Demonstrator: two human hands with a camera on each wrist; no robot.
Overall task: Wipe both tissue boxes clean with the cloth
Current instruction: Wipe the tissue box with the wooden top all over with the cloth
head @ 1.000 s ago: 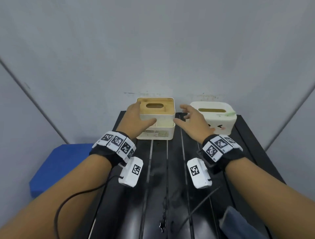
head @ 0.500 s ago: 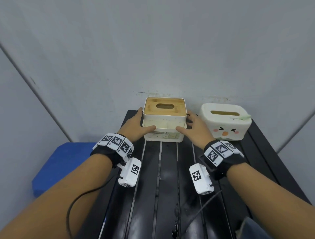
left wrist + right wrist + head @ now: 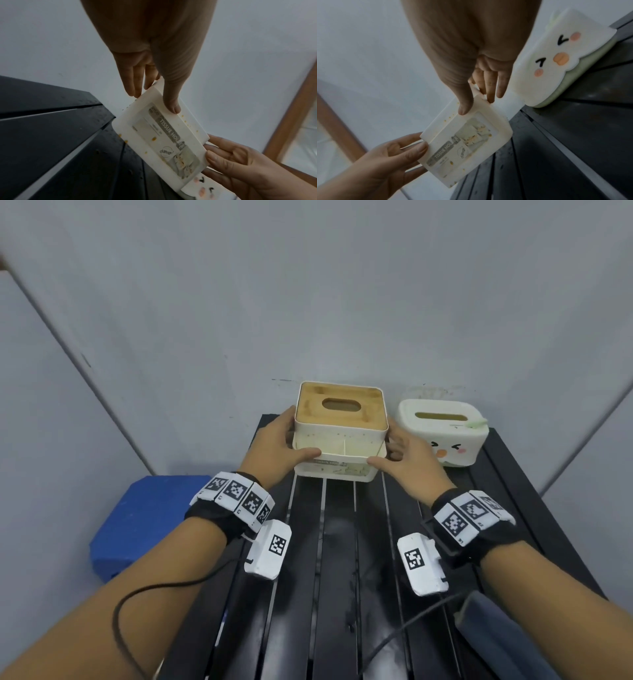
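Head view: hands (image 3: 346,453) grip square, wood-lidded tissue box (image 3: 340,428) — speckled.

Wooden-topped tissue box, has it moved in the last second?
Yes. Gripped by the left hand and right hand, the wooden-topped tissue box has risen slightly: its top now stands higher above the face-printed tissue box beside it than before.

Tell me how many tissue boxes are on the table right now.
2. The wood-topped tissue box is at the table's far end, gripped by the left hand and right hand. The face-printed tissue box sits just to its right.
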